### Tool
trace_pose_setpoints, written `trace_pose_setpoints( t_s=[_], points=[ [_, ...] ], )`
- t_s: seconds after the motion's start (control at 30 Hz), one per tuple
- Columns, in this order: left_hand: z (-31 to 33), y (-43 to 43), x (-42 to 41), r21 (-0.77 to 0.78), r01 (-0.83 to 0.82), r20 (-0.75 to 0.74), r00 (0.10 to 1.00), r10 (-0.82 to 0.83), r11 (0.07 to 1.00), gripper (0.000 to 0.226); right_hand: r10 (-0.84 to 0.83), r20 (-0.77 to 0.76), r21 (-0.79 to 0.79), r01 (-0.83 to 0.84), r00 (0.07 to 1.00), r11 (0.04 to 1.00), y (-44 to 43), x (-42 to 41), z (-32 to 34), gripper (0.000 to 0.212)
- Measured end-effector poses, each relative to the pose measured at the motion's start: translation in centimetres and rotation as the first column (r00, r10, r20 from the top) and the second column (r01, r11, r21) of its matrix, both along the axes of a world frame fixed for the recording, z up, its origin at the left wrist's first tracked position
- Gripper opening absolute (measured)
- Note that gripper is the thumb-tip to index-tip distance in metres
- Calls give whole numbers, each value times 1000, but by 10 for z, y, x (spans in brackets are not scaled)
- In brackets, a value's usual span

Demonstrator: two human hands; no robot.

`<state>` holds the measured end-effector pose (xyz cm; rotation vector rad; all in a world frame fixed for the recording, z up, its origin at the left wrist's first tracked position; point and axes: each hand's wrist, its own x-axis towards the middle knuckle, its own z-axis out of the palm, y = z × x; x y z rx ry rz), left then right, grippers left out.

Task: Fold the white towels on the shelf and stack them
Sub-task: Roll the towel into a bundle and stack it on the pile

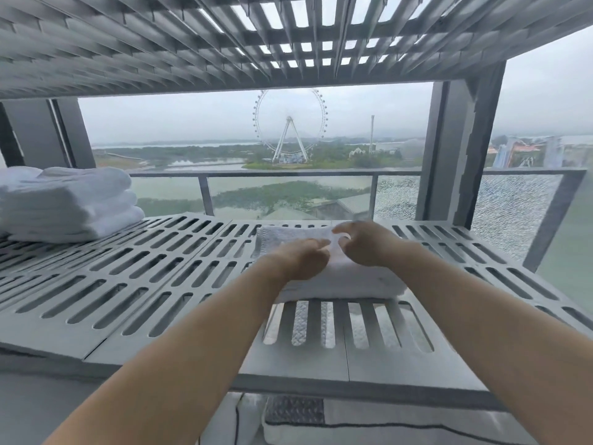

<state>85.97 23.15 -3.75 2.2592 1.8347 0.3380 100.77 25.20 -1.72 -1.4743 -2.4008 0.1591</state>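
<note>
A folded white towel [340, 281] lies on the grey slotted shelf [134, 277], right of its middle. Both my hands are on top of it, close together. My left hand [301, 256] lies palm down with its fingers stretched over the towel. My right hand [365, 244] arches over the towel's far part with bent fingers; whether it grips the cloth is blurred. A stack of folded white towels [67, 203] sits at the shelf's far left, well apart from both hands.
A second slotted shelf [288, 43] hangs close overhead. Dark posts [455, 149] stand at the back right and back left. Behind is a window with a railing. More white cloth [321, 319] shows through the slots on the level below.
</note>
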Motion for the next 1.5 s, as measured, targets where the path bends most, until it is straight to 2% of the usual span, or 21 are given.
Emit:
trace_pose_setpoints(
  t_s=[0.13,0.27,0.47,0.53,0.6,0.67,0.73,0.8,0.87,0.97,1.07,1.13,1.3,1.4,1.5],
  points=[
    [-8,30,-10,-42,47,40,998,-45,998,49,61,86,-89,-53,994,995,33,-9,-5,40],
    [-16,48,-26,-7,-24,-111,994,23,1000,53,103,229,-107,-81,968,991,60,-5,-29,50],
    [-19,55,-27,15,-17,-116,993,19,1000,55,102,218,-134,-74,971,988,74,0,-40,53],
    [-19,53,-27,38,9,-137,991,-3,999,56,103,144,-105,-89,984,991,70,3,-41,51],
    [-20,51,-28,63,13,-124,992,-5,998,62,77,-113,-26,-81,991,996,61,10,-41,41],
    [-19,46,-27,164,15,-3,1000,-14,986,60,90,-353,153,-38,931,988,47,16,-40,25],
    [-20,37,-25,336,25,122,990,-70,942,35,157,-425,314,-18,892,949,32,18,-38,17],
    [-16,24,-21,447,36,148,982,-114,894,22,210,-438,341,-54,874,938,20,19,-36,15],
    [-11,8,-22,475,99,113,979,-172,875,22,233,-410,288,-117,882,951,12,23,-35,15],
    [-18,-14,-32,422,264,-34,961,-275,867,42,278,-263,222,-222,924,949,-1,40,-41,31],
    [-39,-31,-48,398,269,-218,956,-195,877,67,297,-8,218,-288,955,932,-15,47,-50,63],
    [-46,-36,-53,432,212,-231,966,-120,877,68,246,84,258,-260,966,931,-20,45,-52,71],
    [-44,-47,-46,497,152,-266,964,-17,854,60,108,123,314,-142,986,939,-32,35,-54,64],
    [-44,-56,-42,611,137,-324,942,88,780,56,21,91,347,-51,996,936,-37,29,-54,61],
    [-44,-58,-42,683,111,-289,949,127,722,52,-28,94,378,-10,995,926,-45,24,-52,60]
  ],
)
